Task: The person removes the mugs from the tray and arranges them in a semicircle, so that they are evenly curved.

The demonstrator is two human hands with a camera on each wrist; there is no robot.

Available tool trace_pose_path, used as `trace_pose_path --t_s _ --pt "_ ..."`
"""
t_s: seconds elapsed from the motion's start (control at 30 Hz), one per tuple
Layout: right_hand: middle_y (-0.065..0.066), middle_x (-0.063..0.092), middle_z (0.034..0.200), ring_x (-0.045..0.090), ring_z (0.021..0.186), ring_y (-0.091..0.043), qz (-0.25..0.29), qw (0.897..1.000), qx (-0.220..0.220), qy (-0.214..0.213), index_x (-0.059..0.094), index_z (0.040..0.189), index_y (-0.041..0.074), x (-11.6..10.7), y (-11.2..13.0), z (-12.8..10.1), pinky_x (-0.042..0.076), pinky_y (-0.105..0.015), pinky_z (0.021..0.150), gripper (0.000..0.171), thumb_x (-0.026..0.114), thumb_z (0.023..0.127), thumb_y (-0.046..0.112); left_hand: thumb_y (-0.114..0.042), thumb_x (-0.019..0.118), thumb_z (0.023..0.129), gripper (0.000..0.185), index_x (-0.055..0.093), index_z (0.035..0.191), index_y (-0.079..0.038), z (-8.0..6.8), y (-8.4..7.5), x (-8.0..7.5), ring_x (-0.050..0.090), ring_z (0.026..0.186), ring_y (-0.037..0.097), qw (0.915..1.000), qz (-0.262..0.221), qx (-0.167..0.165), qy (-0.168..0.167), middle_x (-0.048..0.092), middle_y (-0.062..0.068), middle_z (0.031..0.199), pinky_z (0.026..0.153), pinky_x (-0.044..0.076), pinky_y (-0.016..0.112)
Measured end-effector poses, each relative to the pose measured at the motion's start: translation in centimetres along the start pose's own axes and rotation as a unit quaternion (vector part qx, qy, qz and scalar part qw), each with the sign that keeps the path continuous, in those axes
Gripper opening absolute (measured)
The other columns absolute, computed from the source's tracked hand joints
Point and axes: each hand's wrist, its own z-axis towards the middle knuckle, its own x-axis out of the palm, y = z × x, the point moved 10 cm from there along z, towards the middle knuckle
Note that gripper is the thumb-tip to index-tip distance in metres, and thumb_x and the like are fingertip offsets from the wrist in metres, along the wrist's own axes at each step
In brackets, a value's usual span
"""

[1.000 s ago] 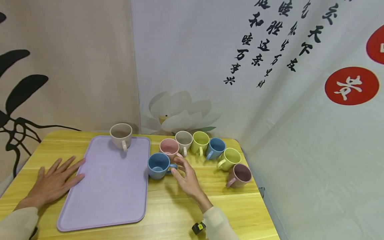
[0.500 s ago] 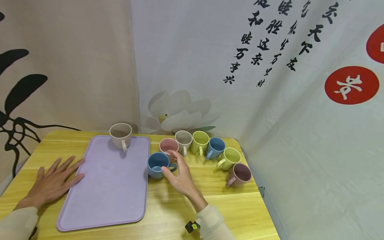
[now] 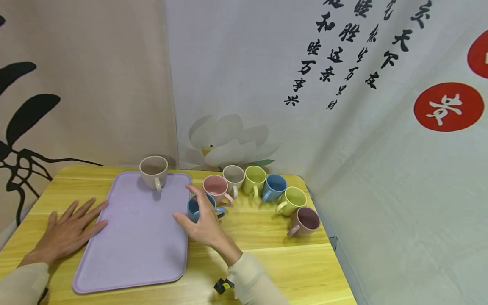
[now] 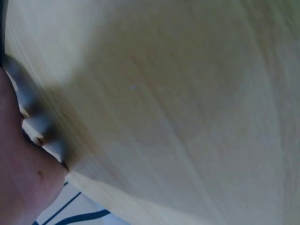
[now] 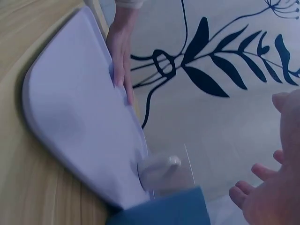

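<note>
The left hand [image 3: 66, 231] is lying flat on the wooden table [image 3: 267, 258], fingers straight and spread, holding nothing; its fingertips are touching the left edge of the purple tray [image 3: 133, 237]. In the right wrist view the same hand [image 5: 121, 51] is resting against the tray's rim [image 5: 70, 112]. The left wrist view is showing only table grain [image 4: 178, 103] and a blurred bit of that hand at the edge.

A beige cup [image 3: 153, 171] is standing upright at the far end of the tray, handle pointing toward the person.

Just right of the tray's right edge, a blue cup [image 3: 195, 208] is sitting upright on the table. The right hand [image 3: 202, 222] is hovering over it with fingers relaxed and spread, thumb reaching over the tray; whether the fingers are touching the cup cannot be told, and no grip is showing. In the right wrist view the blue rim [image 5: 164, 208] is lying just below the loose fingers [image 5: 262, 187].

Further right, more cups are curving along the table's far edge: pink [image 3: 215, 186], grey [image 3: 233, 176], green [image 3: 254, 178], a second blue [image 3: 274, 186], a second green [image 3: 292, 199] and a mauve one [image 3: 305, 221]
</note>
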Motion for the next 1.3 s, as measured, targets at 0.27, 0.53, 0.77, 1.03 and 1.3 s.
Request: trace_pose_path --t_s 0.27,0.53,0.77,1.03,1.3 --pt "-0.006 0.054 0.173 0.054 0.159 -0.017 0.000 1.000 -0.022 0.009 0.042 0.170 0.014 3.4 1.8 1.7 0.050 -0.036 0.131 0.077 0.077 0.105 0.035 -0.070 0.043 0.115 0.084 0.012 0.183 -0.031 0.1 0.1 0.0 -0.006 0.166 0.073 1.0000 -0.003 0.002 0.001 0.007 0.029 0.188 0.116 -0.008 0.100" --pt "0.001 0.052 0.174 0.055 0.155 -0.015 0.017 0.998 0.059 0.012 0.040 0.172 0.024 6.5 0.3 3.1 0.052 -0.034 0.127 0.077 0.076 0.106 0.044 -0.070 0.044 0.115 0.084 0.013 0.183 -0.031 0.2 0.0 0.1 -0.005 0.167 0.072 0.9999 0.002 -0.002 -0.010 0.008 0.030 0.188 0.117 -0.008 0.100" --pt "0.007 0.052 0.174 0.056 0.154 -0.011 0.031 0.990 0.134 -0.015 0.042 0.172 0.025 8.3 -1.9 4.3 0.052 -0.031 0.124 0.081 0.077 0.104 0.049 -0.071 0.043 0.114 0.084 0.014 0.182 -0.031 0.2 0.2 0.1 -0.004 0.166 0.073 0.9998 0.008 -0.007 -0.015 0.010 0.031 0.187 0.117 -0.006 0.100" --pt "0.007 0.050 0.177 0.049 0.163 -0.012 0.021 0.980 0.198 -0.021 0.041 0.174 0.022 9.9 -4.0 5.4 0.044 -0.035 0.135 0.087 0.078 0.103 0.054 -0.070 0.044 0.115 0.083 0.014 0.182 -0.031 0.1 0.2 0.1 -0.003 0.166 0.073 0.9999 0.006 -0.002 -0.015 0.010 0.031 0.187 0.117 -0.006 0.100" --pt "0.003 0.055 0.174 0.052 0.161 -0.013 0.005 0.976 0.219 -0.015 0.043 0.173 0.021 11.9 -7.2 6.9 0.047 -0.037 0.132 0.088 0.079 0.101 0.058 -0.069 0.045 0.115 0.083 0.014 0.182 -0.032 0.0 0.2 0.2 -0.004 0.167 0.072 0.9998 0.003 0.002 -0.018 0.010 0.030 0.188 0.117 -0.007 0.100"
